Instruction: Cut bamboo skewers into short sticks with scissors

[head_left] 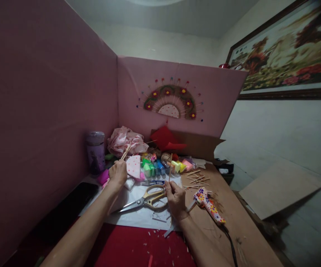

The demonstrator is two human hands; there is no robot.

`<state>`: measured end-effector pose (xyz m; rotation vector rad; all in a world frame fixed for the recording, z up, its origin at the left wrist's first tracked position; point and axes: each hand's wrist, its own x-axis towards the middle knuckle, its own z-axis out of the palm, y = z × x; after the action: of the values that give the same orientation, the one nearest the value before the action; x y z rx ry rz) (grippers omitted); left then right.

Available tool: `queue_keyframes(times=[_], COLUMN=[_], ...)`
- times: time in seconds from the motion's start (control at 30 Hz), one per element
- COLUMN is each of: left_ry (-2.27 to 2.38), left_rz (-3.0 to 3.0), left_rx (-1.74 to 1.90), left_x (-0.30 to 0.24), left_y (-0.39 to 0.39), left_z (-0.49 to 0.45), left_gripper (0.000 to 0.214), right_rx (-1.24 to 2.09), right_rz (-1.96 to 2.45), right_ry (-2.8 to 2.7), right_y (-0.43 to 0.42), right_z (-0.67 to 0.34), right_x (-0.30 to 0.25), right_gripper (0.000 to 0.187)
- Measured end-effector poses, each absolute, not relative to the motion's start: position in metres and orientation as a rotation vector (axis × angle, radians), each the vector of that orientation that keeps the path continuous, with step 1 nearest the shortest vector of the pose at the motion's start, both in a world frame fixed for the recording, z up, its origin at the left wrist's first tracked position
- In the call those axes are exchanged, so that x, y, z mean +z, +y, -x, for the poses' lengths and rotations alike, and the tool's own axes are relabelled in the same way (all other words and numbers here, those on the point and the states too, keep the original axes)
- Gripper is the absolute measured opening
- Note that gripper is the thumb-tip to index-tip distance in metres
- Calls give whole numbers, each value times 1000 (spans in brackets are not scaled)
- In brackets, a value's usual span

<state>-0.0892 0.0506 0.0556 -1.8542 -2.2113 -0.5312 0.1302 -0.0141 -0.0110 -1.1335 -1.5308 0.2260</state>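
Observation:
My left hand (118, 172) is closed around several thin wooden sticks (126, 151), which point up and to the right. Just right of it is a white, pink-dotted piece (134, 166); I cannot tell whether the hand touches it. Between finger and thumb, my right hand (175, 197) pinches one upright wooden stick (171, 165). Large scissors (140, 202) with gold-coloured handles lie on the white sheet (138, 220), the handles right beside my right hand. To its right rests a flower-patterned glue gun (209, 206) with a black cable.
Loose sticks (196, 178) lie on the brown board (241, 226). Packets of coloured clay (155, 168) fill the back, near crumpled dotted cloth (127, 140) and a purple tumbler (95, 152). A black phone-like slab (78, 194) sits left. A decorated fan (170, 101) hangs on the pink panel (138, 70).

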Motion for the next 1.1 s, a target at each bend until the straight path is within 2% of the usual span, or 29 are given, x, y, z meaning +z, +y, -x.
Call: queue_keyframes(times=[0.17, 0.37, 0.47, 0.67, 0.97, 1.1], left_ry=[-2106, -1538, -1422, -1476, -1351, -1304], left_rz=[1828, 2286, 2599, 2766, 2691, 2738], left_rx=[-787, -1796, -2088, -2252, -2295, -2371], left_x=[73, 79, 60, 26, 30, 30], left_y=[41, 20, 12, 1, -9, -12], left_z=[85, 51, 37, 29, 33, 31], left_gripper=[25, 11, 8, 10, 8, 9], right_rx=[317, 528, 572, 562, 631, 555], right_rz=[1110, 966, 902, 921, 922, 865], right_ry=[-1490, -1326, -1379, -1512, -1721, -1867], right_y=[-16, -24, -28, -28, -32, -33], right_z=[-130, -126, -123, -121, -116, -115], right_x=[-10, -3, 0, 1, -1, 2], right_gripper=[35, 33, 29, 25, 19, 18])
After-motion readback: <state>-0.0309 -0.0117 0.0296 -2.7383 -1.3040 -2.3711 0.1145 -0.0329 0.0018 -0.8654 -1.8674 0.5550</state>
